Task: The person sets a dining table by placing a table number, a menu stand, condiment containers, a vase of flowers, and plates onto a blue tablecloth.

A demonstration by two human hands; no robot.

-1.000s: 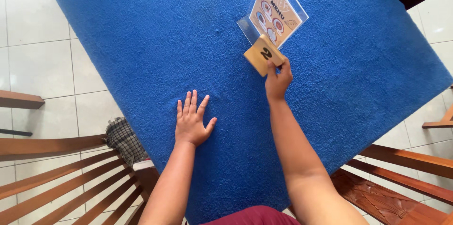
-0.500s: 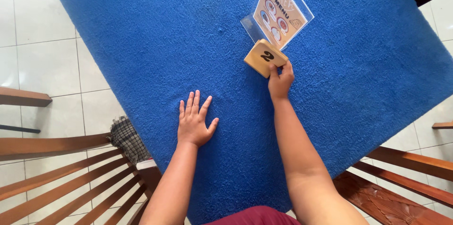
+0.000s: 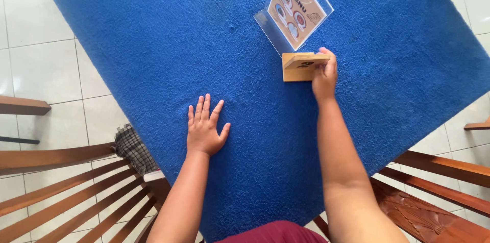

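The right hand point(image 3: 325, 75) grips a small wooden block point(image 3: 301, 66) by its right end, fingers point(image 3: 326, 55) curled over the top edge and the thumb side hidden behind it. The block stands on the blue cloth of the worktop point(image 3: 153, 44) with its top tilted toward the camera; a dark mark shows on the upper face. Just beyond the fingers, touching or nearly touching the far edge of the block, stands a clear plastic card stand point(image 3: 295, 11) holding a tan printed card with small round pictures, leaning back and turned at an angle.

The left hand point(image 3: 205, 130) lies flat on the cloth, palm down, fingers spread and holding nothing, well apart from the block and nearer the body. Wooden chair slats point(image 3: 66, 192) show to the left of that hand beyond the worktop edge, with a checked rag point(image 3: 133, 148) on them, and another wooden chair point(image 3: 439, 192) sits to the right over a pale tiled floor point(image 3: 35, 64).
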